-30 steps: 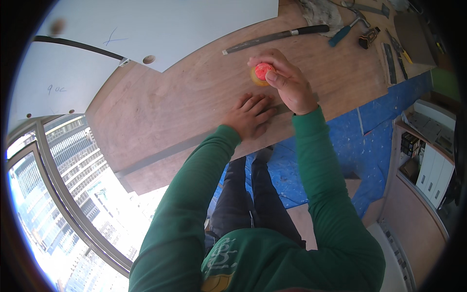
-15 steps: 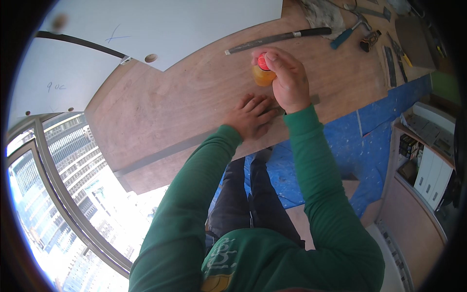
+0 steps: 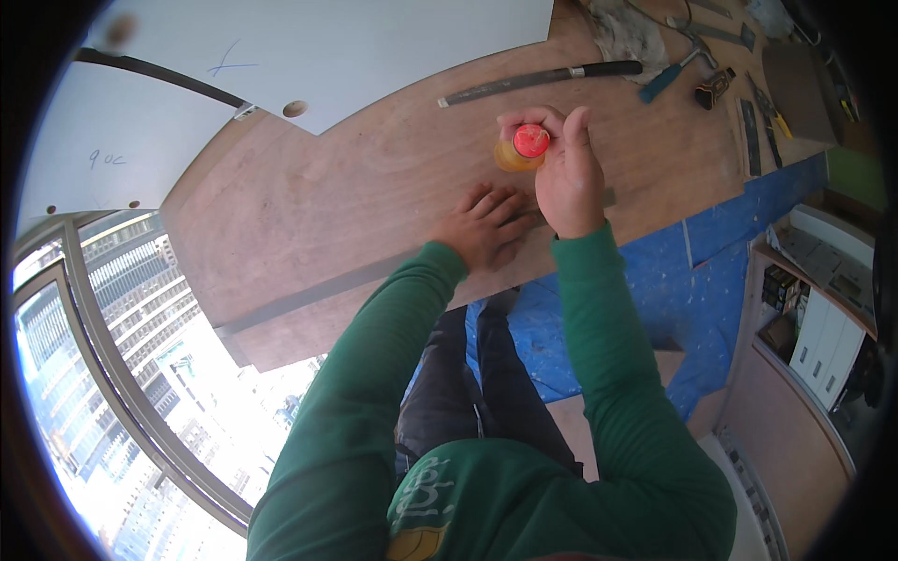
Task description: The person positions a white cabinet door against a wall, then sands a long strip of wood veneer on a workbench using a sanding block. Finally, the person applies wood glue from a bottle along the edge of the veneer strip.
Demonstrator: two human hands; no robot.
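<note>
A small yellow, see-through bottle (image 3: pixel 511 156) with a red cap (image 3: pixel 532 140) is upright in my right hand (image 3: pixel 570 178). The fingers curl around its far side and the thumb sticks up, off the cap. My left hand (image 3: pixel 484 224) lies flat with fingers spread on a long thin grey strip (image 3: pixel 318 295), beside the bottle. The strip runs along the near side of a wooden board (image 3: pixel 309 224), and its right end (image 3: pixel 609 197) shows past my right wrist. Whether the bottle's base touches the board is hidden.
White panels (image 3: pixel 374 56) stand at the far left. A long black-handled blade (image 3: pixel 543 84) lies beyond my hands. Right of it are a hammer (image 3: pixel 664 81), a tape measure (image 3: pixel 714 89) and pliers (image 3: pixel 767 105). A blue sheet (image 3: pixel 655 280) covers the floor; a window (image 3: pixel 122 290) is at left.
My right hand has shifted slightly right and nearer with the bottle. Its thumb has lifted off the red cap, and the cap now faces up more plainly. My left hand stays in place.
</note>
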